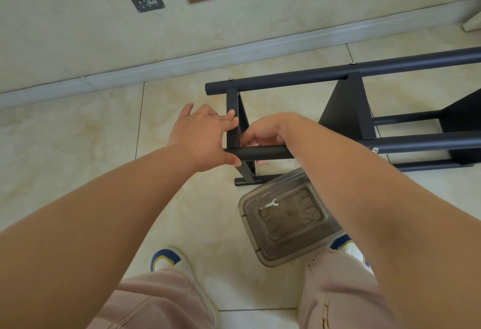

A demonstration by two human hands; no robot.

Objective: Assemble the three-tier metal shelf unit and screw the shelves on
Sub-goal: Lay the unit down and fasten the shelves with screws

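Both your hands are on the end shelf of the rack, which lies on its side on the floor tiles.

Your left hand clamps fingers over the shelf edge, thumb under the near post; your right hand curls behind that post — what it pinches you cannot tell. Your right forearm crosses the rack and hides part of the plastic tub just below it — a small wrench lies inside. Shoes flank the tub.

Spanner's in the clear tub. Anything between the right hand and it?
Nothing visible blocks it. The spanner lies alone in the lidless tub, just below the right hand, which is curled at the shelf frame post; the left hand holds that post.
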